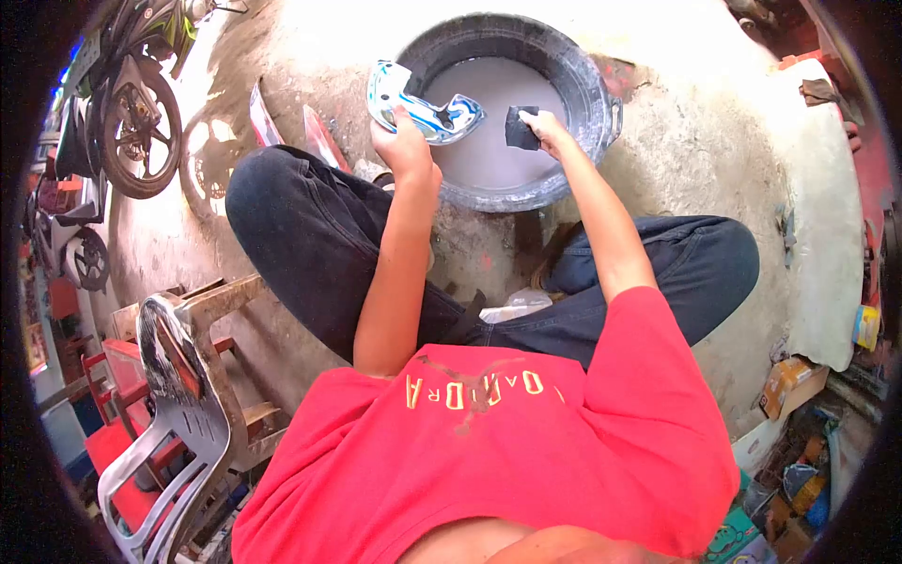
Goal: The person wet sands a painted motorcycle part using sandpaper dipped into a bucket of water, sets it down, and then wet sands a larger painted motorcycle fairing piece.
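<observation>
My left hand (404, 150) grips a curved panel (434, 115) with a glossy white, blue and green pattern, which looks like a motorcycle body part. The panel is over the left side of a round black tub (587, 85). Cloudy whitish water (498, 89) lies in the tub. My right hand (549, 132) pinches a dark sheet of sandpaper (521, 129) above the water, a little to the right of the panel and apart from it. Both hands are closed, though some fingertips are hidden.
Two red and white panels (324, 139) lie by my left knee. A motorcycle wheel (141, 127) stands farther left. At lower left is a worn grey plastic chair (193, 423). A long pale panel (819, 216) and a cardboard box (794, 383) are on the right.
</observation>
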Demonstrator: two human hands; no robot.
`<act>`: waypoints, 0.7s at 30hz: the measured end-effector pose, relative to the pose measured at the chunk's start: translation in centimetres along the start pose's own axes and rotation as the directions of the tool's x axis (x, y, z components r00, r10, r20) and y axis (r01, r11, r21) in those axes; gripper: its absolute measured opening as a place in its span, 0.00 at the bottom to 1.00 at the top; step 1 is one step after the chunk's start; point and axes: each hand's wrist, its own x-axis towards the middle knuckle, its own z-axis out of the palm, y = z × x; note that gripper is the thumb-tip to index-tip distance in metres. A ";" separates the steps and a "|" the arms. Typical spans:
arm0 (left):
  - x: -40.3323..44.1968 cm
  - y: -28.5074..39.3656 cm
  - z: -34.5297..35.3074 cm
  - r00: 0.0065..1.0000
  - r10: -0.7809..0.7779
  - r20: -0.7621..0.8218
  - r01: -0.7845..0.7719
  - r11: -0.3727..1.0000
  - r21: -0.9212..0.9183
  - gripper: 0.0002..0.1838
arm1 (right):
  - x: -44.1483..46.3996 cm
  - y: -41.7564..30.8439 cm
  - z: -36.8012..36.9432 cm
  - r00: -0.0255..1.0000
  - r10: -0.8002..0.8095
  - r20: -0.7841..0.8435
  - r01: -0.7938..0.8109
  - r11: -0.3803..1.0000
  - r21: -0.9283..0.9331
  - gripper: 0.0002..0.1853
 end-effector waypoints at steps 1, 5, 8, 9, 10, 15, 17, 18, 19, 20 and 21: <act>0.1 -0.1 -0.1 1.000 -0.006 -0.006 0.006 1.000 -0.001 0.11 | 0.7 1.1 0.4 0.999 -0.017 -0.033 0.015 0.998 -0.063 0.16; 0.3 -0.8 0.2 0.999 0.023 -0.032 -0.025 0.998 -0.050 0.12 | 4.5 7.4 1.4 0.941 -0.325 -0.095 0.204 0.768 -0.607 0.23; 0.0 -0.3 0.7 1.000 -0.026 -0.016 0.025 0.995 -0.093 0.15 | 5.4 11.0 3.0 0.931 -0.351 0.099 0.295 0.563 -0.772 0.22; -0.1 -0.4 0.9 0.999 -0.044 -0.008 0.042 0.991 -0.129 0.16 | 5.2 10.6 3.4 0.946 -0.282 0.160 0.299 0.573 -0.763 0.21; 0.2 -0.8 0.8 0.998 -0.061 0.002 0.060 0.984 -0.166 0.17 | 4.3 9.8 3.8 0.953 -0.211 0.219 0.302 0.582 -0.755 0.21; 1.2 -2.0 0.8 0.982 -0.176 0.067 0.188 0.941 -0.281 0.18 | 1.9 6.8 4.8 0.960 -0.150 0.235 0.262 0.775 -0.575 0.20; 1.3 -2.1 1.0 0.970 -0.237 0.059 0.244 0.920 -0.307 0.18 | 1.0 5.2 4.5 0.979 -0.154 0.130 0.193 0.904 -0.380 0.18; 1.0 -2.2 0.9 0.966 -0.250 0.066 0.258 0.908 -0.331 0.18 | 0.1 3.9 4.2 0.986 -0.149 0.079 0.166 0.947 -0.275 0.17; 0.8 -2.0 1.1 0.963 -0.258 0.078 0.269 0.894 -0.357 0.18 | -0.6 2.5 3.8 0.992 -0.125 0.021 0.127 0.970 -0.206 0.17; 0.5 -1.8 1.0 0.959 -0.268 0.088 0.281 0.884 -0.373 0.18 | -1.1 1.2 3.5 0.994 -0.103 -0.047 0.093 0.980 -0.174 0.17; -0.1 -1.2 1.1 0.962 -0.258 0.086 0.271 0.880 -0.390 0.17 | -1.7 0.0 3.3 0.987 -0.140 -0.080 0.132 0.986 -0.103 0.17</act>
